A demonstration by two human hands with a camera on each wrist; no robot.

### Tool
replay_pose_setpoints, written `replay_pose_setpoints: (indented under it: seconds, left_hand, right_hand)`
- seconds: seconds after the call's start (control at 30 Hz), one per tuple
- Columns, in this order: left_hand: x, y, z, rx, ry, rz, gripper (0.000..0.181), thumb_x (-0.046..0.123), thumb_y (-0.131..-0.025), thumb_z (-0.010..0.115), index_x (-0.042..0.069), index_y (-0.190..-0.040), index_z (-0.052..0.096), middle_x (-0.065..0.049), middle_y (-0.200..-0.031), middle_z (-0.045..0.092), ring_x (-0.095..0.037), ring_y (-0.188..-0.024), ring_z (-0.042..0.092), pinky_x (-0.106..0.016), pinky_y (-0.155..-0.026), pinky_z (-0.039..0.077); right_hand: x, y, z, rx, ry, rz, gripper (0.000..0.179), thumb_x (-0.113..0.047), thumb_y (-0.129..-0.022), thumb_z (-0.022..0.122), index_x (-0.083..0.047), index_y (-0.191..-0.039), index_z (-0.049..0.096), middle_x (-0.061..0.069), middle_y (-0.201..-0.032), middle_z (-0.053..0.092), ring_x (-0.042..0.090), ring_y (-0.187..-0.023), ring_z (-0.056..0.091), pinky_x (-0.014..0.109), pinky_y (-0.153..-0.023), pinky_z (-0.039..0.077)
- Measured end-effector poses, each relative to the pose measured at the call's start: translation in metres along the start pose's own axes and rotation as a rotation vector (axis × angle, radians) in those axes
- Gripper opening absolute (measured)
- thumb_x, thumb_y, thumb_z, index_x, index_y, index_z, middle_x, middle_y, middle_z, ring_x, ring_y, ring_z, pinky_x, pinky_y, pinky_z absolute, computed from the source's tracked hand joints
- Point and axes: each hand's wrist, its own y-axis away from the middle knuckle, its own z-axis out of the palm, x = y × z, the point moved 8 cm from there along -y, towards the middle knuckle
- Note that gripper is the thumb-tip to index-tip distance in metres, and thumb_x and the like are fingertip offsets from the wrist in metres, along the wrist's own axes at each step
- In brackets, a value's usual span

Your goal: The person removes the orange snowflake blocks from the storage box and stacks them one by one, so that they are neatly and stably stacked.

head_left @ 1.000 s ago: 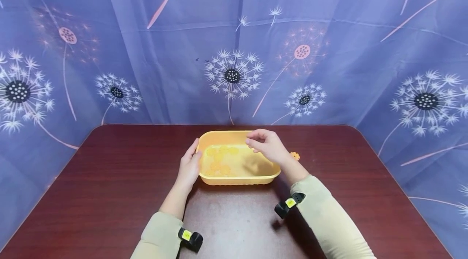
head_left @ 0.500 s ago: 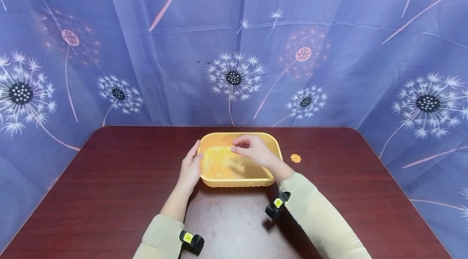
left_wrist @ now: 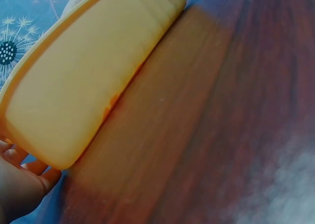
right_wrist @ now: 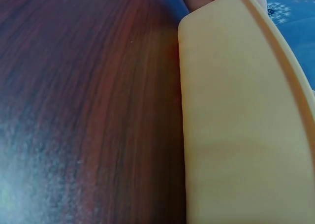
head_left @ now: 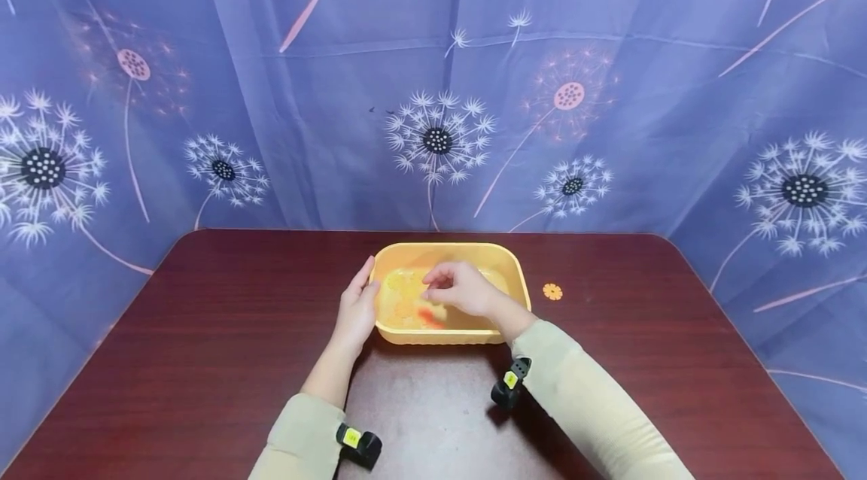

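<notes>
A yellow plastic basin (head_left: 449,338) stands on the table. My left hand (head_left: 354,311) grips its left end, thumb at the rim and fingers along the outer wall. Flat yellow flower-shaped pieces (head_left: 404,299) lie inside, toward the left. Over the basin's middle, my right hand (head_left: 463,290) hovers with thumb and fingers bent and a gap between their tips. Just under it, a blurred red-orange piece (head_left: 430,317) shows low in the basin. In the left wrist view, the left fingers (left_wrist: 47,177) touch the basin's lower corner. The right wrist view shows mostly the basin's outer wall (right_wrist: 241,115).
An orange flower-shaped disc (head_left: 552,292) lies on the dark red wooden table (head_left: 203,344), right of the basin. A blue dandelion-print cloth (head_left: 325,126) hangs behind and at both sides.
My right hand has moved left and lower over the basin, uncovering the orange disc. A blurred red-orange piece now shows below it. My left hand keeps its grip on the basin.
</notes>
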Motion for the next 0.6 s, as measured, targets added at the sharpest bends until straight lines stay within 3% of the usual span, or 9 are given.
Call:
replay_pose_setpoints:
  seconds: [0.3,0.6]
  left_hand:
    - [0.001,0.0,-0.003,0.016,-0.009,-0.006,0.05,0.016,-0.1,0.039,0.018,-0.15,0.03,-0.003,-0.156,0.026,-0.022,-0.14,0.028,-0.042,-0.112,0.031]
    - [0.002,0.001,-0.001,0.003,-0.017,0.002,0.05,0.016,-0.101,0.038,0.018,-0.15,0.029,-0.002,-0.156,0.024,-0.022,-0.142,0.025,-0.042,-0.114,0.028]
  right_hand:
    - [-0.002,-0.001,0.006,-0.049,0.12,-0.007,0.026,-0.016,-0.081,0.074,0.002,-0.099,0.068,0.011,-0.089,0.07,0.008,-0.077,0.059,0.021,-0.076,0.05]
    - [0.0,0.002,0.012,-0.111,0.144,0.011,0.023,-0.011,-0.079,0.074,0.002,-0.097,0.067,0.01,-0.088,0.07,0.009,-0.078,0.061,0.02,-0.075,0.051]
